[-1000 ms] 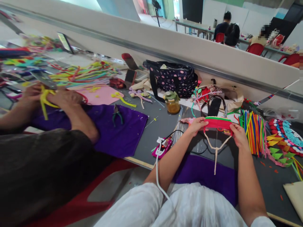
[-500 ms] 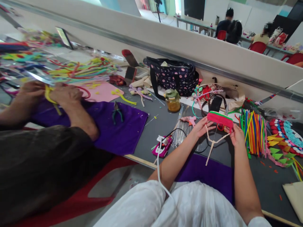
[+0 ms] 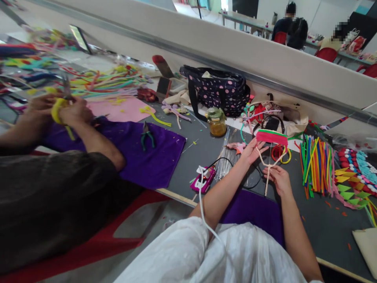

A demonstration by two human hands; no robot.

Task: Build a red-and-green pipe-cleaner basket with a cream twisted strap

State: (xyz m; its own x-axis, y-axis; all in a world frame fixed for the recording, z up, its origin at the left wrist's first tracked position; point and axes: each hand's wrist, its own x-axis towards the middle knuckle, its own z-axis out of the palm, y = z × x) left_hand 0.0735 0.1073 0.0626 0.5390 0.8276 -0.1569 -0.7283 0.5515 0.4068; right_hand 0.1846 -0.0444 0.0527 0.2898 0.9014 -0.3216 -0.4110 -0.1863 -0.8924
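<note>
My left hand (image 3: 251, 152) holds the left end of a pink-red strip-shaped piece (image 3: 271, 139) with a green and white upper edge, raised above the table. From its two ends hangs a cream Y-shaped cord (image 3: 266, 181), joined in the middle with one tail downward. Just below the join, my right hand (image 3: 279, 180) has its fingers on the tail, thumb side toward the cord. A purple cloth (image 3: 253, 218) lies below my hands. Red and yellow loops (image 3: 285, 157) show behind the cord.
A pink glue gun (image 3: 235, 147), clear sticks (image 3: 223, 169) and a magenta power strip (image 3: 203, 180) lie left. Coloured strips (image 3: 316, 167) lie right. A jar (image 3: 217, 122) and dotted bag (image 3: 228, 92) stand behind. A co-worker's hands (image 3: 69, 112) hold a yellow piece; pliers (image 3: 147, 137) lie nearby.
My right hand has left the right end of the pink-red piece and moved down and left to the cord's tail. My left hand keeps its hold.
</note>
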